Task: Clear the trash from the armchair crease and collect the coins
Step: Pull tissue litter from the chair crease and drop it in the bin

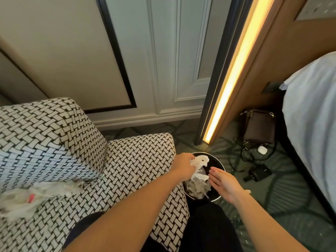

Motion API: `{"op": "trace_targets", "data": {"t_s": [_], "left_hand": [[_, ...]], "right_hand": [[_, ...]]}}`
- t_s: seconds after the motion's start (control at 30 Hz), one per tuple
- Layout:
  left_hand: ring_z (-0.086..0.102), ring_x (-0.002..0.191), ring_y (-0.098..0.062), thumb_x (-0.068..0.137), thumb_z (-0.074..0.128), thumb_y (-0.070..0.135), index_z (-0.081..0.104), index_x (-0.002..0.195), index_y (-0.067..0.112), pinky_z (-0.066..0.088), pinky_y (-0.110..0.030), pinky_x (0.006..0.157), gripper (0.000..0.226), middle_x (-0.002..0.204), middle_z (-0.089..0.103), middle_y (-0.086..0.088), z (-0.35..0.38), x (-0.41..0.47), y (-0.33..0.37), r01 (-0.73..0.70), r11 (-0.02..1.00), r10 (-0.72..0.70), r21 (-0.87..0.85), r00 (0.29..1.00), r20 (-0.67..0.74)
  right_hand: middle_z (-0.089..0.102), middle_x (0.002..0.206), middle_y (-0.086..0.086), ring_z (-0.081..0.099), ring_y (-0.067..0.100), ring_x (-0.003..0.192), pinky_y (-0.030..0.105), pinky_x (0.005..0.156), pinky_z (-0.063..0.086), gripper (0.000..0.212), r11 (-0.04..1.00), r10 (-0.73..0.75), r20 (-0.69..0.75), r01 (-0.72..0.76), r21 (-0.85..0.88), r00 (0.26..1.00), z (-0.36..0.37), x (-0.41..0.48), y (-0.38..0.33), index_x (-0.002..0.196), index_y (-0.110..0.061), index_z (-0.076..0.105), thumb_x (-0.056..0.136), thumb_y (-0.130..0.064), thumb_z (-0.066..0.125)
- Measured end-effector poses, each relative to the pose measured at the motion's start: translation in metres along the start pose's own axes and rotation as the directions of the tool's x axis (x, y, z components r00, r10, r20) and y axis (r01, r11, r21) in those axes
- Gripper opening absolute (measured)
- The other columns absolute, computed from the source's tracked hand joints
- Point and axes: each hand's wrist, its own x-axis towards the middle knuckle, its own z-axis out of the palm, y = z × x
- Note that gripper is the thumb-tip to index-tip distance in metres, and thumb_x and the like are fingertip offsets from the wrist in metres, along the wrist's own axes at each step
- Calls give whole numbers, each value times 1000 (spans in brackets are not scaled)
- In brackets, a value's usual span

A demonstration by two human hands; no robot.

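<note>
Over the bin (218,161), left hand (182,165) grips tissue (199,160).

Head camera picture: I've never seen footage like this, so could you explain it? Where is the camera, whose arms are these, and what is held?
There is no machine here. The camera sits on a person's head and looks down, so both arms are that person's own. The left hand grips a crumpled white tissue above a round black bin beside the patterned armchair. The right hand is flat and open over the bin, holding nothing. More white trash lies on the chair seat at the left. A brown bag and cables lie on the carpet. No coins show.
</note>
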Motion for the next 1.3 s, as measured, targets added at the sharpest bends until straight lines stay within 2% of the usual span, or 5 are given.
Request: {"op": "trace_targets", "data": {"t_s": [0.13, 0.37, 0.67, 1.03, 1.3], "left_hand": [[58, 103, -22, 87, 56, 5, 62, 118, 12, 44, -24, 78, 32, 113, 64, -8, 0, 0, 3, -62, 997, 62, -40, 998, 0], [55, 112, -20, 89, 56, 8, 55, 128, 14, 45, -26, 90, 39, 123, 60, -6, 7, 2, 6, -86, 994, 87, -73, 996, 16], [44, 127, -20, 89, 58, 13, 47, 135, 19, 39, -32, 105, 48, 140, 47, -3, 15, -8, 9, -69, 989, 82, -129, 992, 98], [55, 108, -5, 92, 53, 17, 62, 116, 23, 42, -17, 88, 27, 117, 63, 5, -5, -52, -12, -46, 957, 74, -286, 993, 87], [64, 94, -4, 90, 57, 24, 64, 102, 32, 51, -27, 87, 16, 106, 67, 10, -73, -129, -57, 26, 801, -101, -598, 990, -93]], "right_hand": [[36, 149, 12, 33, 25, 138, 39, 115, 26, 44, 1000, 7, 20, -6, -7, 1000, 0, -1, 1, 143, -5, 33, 100, -9, 39], [40, 146, 13, 38, 29, 134, 39, 110, 32, 45, 996, 41, 12, -42, 78, 999, -6, -10, 4, 144, -8, 33, 100, -17, 40], [16, 154, 23, 20, 36, 142, 46, 116, 20, 57, 852, 124, 12, -113, 511, 992, -8, -29, 10, 150, -7, 10, 102, -29, 32], [40, 145, 17, 38, 31, 134, 42, 113, 28, 48, 969, 65, 55, -76, 235, 996, 1, -51, 3, 144, -4, 30, 101, -25, 35], [61, 119, 7, 56, 23, 112, 36, 94, 43, 36, 997, -59, 184, 47, 66, 981, 58, -94, -3, 133, -8, 47, 100, -20, 39]]}}
